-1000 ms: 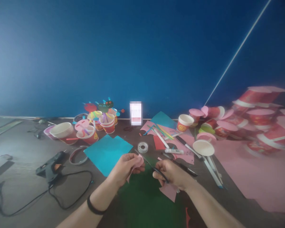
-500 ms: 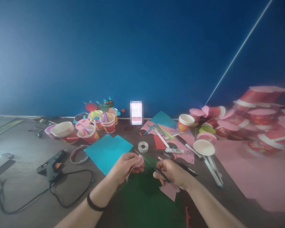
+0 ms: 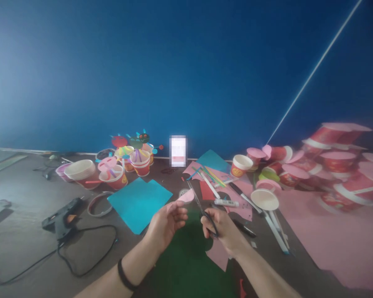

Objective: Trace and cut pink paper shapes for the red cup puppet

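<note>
My left hand (image 3: 169, 221) pinches a small pink paper piece (image 3: 186, 196) with a rounded edge, held up in front of the tape roll (image 3: 183, 192), which it partly hides. Close by on the right, my right hand (image 3: 216, 227) has its fingers through the black handles of a pair of scissors (image 3: 209, 220). The blades point up and away, next to the pink piece; whether they touch it I cannot tell. Under both hands lies a dark green sheet (image 3: 186, 265). A pink paper scrap (image 3: 218, 253) rests below my right hand.
A turquoise sheet (image 3: 136, 203) and a corded glue gun (image 3: 62, 217) lie to the left. Decorated paper cups (image 3: 141, 163) stand behind them. Markers (image 3: 226, 203) and pink paper are at centre right. Pink-topped red cups (image 3: 338, 161) pile up beyond a large pink sheet (image 3: 313, 231).
The pink piece has risen in my left hand, whose lower fingers have loosened. The scissors have turned to point more upward. The view has shifted slightly.
</note>
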### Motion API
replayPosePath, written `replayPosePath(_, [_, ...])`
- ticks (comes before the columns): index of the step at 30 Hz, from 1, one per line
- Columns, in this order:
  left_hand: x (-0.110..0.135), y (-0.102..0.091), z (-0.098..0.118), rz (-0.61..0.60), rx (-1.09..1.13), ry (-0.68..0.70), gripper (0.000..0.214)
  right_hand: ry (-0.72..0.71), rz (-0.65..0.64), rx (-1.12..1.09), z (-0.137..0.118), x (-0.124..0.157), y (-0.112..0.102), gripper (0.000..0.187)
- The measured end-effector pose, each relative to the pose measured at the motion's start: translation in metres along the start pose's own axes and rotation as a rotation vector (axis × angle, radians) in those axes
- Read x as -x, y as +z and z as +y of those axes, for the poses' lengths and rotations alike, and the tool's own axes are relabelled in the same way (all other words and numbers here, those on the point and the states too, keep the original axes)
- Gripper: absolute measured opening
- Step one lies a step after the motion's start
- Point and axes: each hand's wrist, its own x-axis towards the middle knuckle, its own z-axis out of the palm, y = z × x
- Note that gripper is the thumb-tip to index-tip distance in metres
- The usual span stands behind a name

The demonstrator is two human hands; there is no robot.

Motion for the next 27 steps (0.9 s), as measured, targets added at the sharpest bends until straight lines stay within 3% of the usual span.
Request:
replayPosePath(4, [0.010, 0.009, -0.010, -0.103, -0.155, 0.098, 0.027, -0.011, 0.013, 0.096, 0.008, 0.000, 0.004, 0.033])
replayPosePath(9, [0.013, 0.012, -0.011, 0.014, -0.176, 0.215, 0.030, 0.044, 0.015, 0.170, 0.023, -0.002, 0.013, 0.031])
replayPosePath(15, [0.013, 0.009, -0.009, 0.014, -0.127, 0.238, 0.027, 0.112, 0.026, 0.140, 0.022, -0.001, 0.022, 0.037])
replayPosePath(27, [0.011, 0.006, -0.008, -0.006, -0.112, 0.178, 0.029, 0.109, 0.033, 0.198, 0.015, 0.002, 0.025, 0.041])
